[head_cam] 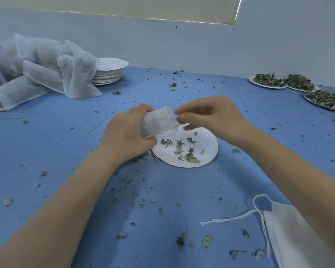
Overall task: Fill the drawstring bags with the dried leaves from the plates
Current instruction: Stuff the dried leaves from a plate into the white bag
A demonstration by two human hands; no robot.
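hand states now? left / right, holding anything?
Left hand: grips the small drawstring bag above the plate.
Right hand: fingers pinched at the bag's mouth; what they hold cannot be told.

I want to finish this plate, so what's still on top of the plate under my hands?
A few dried leaf bits lie on the white plate. The small bag held by the left hand covers the plate's upper-left part, so anything there is hidden.

You've got a thin, matt non-woven cloth bag [159, 122] over a smooth white paper plate [205, 151] of dry, crumbly leaves [184, 149]; the desk [66, 151] wears matt blue cloth.
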